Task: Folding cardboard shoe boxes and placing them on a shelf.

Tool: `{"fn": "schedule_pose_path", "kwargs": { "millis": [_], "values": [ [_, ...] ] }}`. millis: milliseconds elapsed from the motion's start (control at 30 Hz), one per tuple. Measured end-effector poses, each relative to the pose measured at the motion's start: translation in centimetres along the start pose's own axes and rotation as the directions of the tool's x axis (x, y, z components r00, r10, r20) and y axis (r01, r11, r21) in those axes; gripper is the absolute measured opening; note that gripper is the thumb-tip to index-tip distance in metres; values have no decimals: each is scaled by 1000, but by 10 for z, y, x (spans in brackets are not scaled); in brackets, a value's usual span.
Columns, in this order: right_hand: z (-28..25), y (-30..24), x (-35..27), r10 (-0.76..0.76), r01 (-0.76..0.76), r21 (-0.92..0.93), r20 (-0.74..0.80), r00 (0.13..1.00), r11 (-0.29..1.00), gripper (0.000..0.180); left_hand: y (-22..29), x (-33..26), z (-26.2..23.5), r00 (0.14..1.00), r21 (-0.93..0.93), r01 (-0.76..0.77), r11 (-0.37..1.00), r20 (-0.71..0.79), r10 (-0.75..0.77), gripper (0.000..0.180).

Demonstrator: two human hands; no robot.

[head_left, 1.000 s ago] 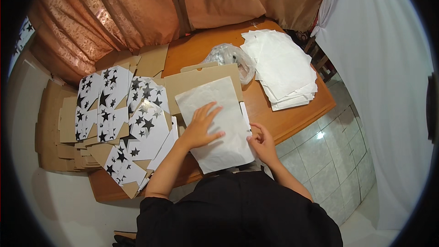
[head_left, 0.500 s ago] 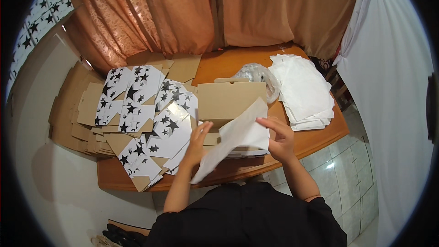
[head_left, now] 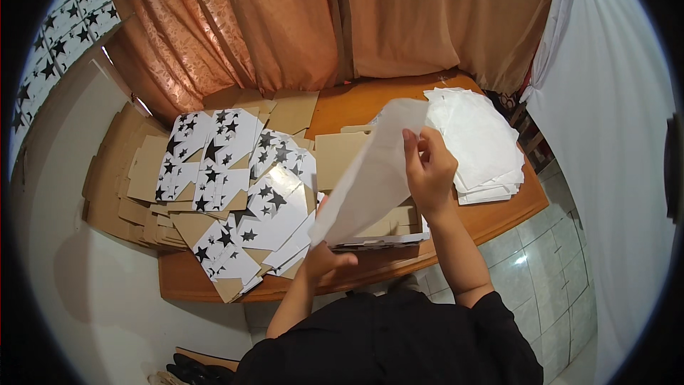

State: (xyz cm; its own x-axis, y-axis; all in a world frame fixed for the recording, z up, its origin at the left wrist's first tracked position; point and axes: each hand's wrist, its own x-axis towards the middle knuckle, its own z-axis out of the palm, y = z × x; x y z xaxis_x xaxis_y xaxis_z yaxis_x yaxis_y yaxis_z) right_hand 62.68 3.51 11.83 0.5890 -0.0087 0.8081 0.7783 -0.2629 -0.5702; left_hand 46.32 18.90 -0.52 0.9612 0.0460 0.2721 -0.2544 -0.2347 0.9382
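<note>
My right hand (head_left: 431, 167) pinches the upper right edge of a thin white sheet of tissue-like paper (head_left: 377, 171), which stands tilted above an open cardboard box (head_left: 402, 221). At the sheet's lower left corner is my left hand (head_left: 325, 260), its thumb stretched out and apart. Its fingers are mostly behind the paper, and the hand looks open against it. The brown lid (head_left: 340, 157) of the box is raised at the back; the sheet covers part of it and much of the box's inside.
Flat star-printed cardboard pieces (head_left: 260, 203) lie overlapping left of the box. Plain brown cardboard (head_left: 117, 178) is stacked at the far left. A pile of white sheets (head_left: 484, 142) rests on the wooden table (head_left: 356, 107) at right. Orange curtains (head_left: 399, 21) hang behind.
My right hand has moved up and away from me, raising the sheet more upright. My left hand has moved lower, and its fingers have gone behind the paper.
</note>
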Motion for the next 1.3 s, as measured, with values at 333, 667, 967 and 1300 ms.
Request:
{"fn": "schedule_pose_path", "kwargs": {
  "millis": [333, 667, 967, 1300],
  "values": [
    [12, 48, 22, 434, -520, 256, 327, 840, 815, 30, 20, 80, -37, 838, -280, 145, 949, -475, -268, 43],
    [-11, 128, -64, 649, -843, 145, 574, 498, 519, 16, -56, 113, -57, 853, -281, 477, 833, -81, -516, 45],
    [-36, 151, -135, 629, -396, -576, 283, 724, 716, 17, -60, 94, -9, 866, 452, 478, 753, -388, -316, 51],
    [-40, 158, -145, 632, -408, -519, 389, 670, 751, 17, -61, 125, -6, 947, 758, -317, 570, 225, 229, 40]
  ]
}}
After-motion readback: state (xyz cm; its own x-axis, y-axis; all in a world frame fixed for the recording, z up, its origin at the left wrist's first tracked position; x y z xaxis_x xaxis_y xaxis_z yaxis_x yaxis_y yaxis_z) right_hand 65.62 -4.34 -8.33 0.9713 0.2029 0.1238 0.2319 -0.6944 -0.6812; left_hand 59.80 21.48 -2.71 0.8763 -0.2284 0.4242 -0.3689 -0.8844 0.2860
